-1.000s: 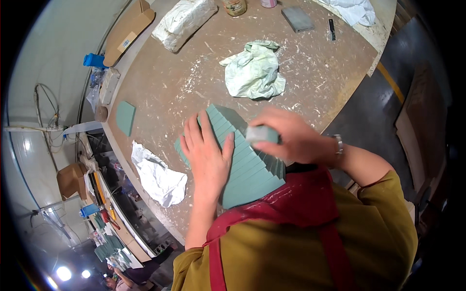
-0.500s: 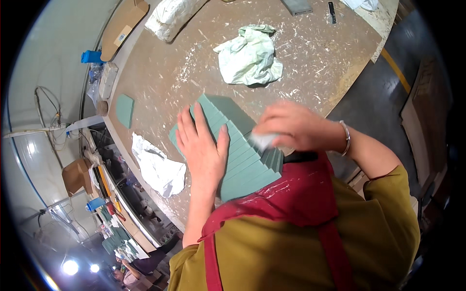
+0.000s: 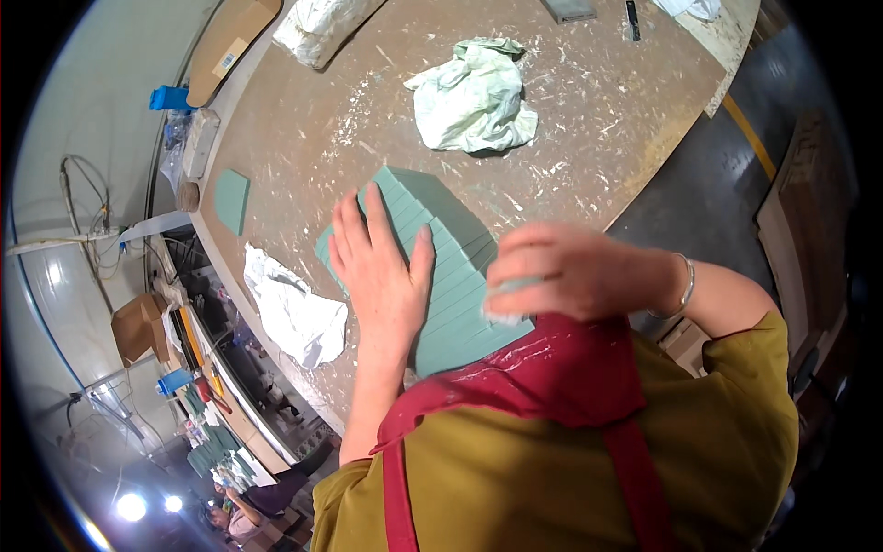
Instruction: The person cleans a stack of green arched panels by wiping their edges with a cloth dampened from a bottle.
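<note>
A row of green slabs (image 3: 460, 308), packed face to face, lies on the table against my red apron. My left hand (image 3: 377, 258) rests flat across the slabs, its fingers stretched toward the far end and the thumb apart. Bent fingers of my right hand (image 3: 570, 271) grip a small whitish wad (image 3: 501, 316), perhaps a cloth, at the right near edge of the stack. Motion blurs this hand, and its fingers cover most of the wad. One loose green slab (image 3: 233, 201) with a rounded edge lies at the table's left side.
A crumpled pale green cloth (image 3: 474, 97) lies beyond the stack, and a white cloth (image 3: 294, 308) left of my left arm. Farther off are a white wrapped bundle (image 3: 322, 28), a grey block (image 3: 568, 9) and a black-handled tool (image 3: 632, 18). Cardboard (image 3: 800, 212) stands at the right.
My right hand has moved nearer to me and slightly right with the wad, along the stack's edge. My left hand stays on the slabs. The view has shifted slightly.
</note>
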Tool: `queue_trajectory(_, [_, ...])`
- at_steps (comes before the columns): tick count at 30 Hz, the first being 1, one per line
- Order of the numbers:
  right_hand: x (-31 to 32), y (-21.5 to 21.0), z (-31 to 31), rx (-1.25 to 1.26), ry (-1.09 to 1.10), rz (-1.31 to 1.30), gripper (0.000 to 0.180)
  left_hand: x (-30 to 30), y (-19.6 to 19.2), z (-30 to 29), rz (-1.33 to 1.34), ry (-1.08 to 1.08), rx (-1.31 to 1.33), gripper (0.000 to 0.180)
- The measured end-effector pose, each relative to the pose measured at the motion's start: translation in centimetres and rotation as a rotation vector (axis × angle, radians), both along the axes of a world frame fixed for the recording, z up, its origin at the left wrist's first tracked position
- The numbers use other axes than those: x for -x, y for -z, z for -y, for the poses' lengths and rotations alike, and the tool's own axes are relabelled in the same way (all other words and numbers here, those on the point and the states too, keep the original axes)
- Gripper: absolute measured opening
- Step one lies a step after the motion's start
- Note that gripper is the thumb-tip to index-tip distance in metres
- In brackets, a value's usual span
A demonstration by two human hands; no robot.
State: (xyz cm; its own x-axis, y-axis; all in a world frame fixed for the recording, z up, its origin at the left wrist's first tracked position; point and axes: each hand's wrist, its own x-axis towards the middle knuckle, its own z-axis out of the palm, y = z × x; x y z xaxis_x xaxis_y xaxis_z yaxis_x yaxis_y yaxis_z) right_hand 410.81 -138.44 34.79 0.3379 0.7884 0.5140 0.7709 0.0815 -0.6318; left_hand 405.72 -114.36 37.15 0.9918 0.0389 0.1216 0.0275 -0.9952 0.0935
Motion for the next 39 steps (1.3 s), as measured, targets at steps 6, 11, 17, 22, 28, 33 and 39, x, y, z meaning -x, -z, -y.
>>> queue_trajectory(6, [-0.9,-0.2,0.1,-0.117,0.051,0.042,0.023,0.0,-0.1,-0.1,-0.002,0.005,-0.012,0.062])
queue_trajectory(11, [-1.4,-0.6,-0.6,-0.049,-0.141,0.1,0.021,-0.1,0.0,-0.1,-0.015,-0.014,0.055,0.069])
queue_trajectory(17, [-1.0,-1.5,-0.6,-0.077,-0.185,0.145,0.02,0.0,0.0,0.0,0.011,-0.01,0.001,0.063])
queue_trajectory(22, [-2.9,0.8,-0.1,0.041,-0.028,0.077,0.022,-0.2,0.0,-0.1,-0.007,-0.002,0.058,0.069])
queue_trajectory(28, [-1.4,0.1,0.4,-0.026,-0.166,-0.119,0.024,-0.2,0.2,-0.3,0.006,0.002,0.048,0.065])
queue_trajectory(33, [-0.8,-0.3,1.2,-0.012,-0.179,-0.25,0.02,0.0,0.2,-0.2,0.017,0.01,0.023,0.062])
queue_trajectory(39, [-1.5,0.8,1.9,0.134,-0.081,-0.165,0.021,-0.1,0.1,-0.2,0.005,0.001,0.055,0.067])
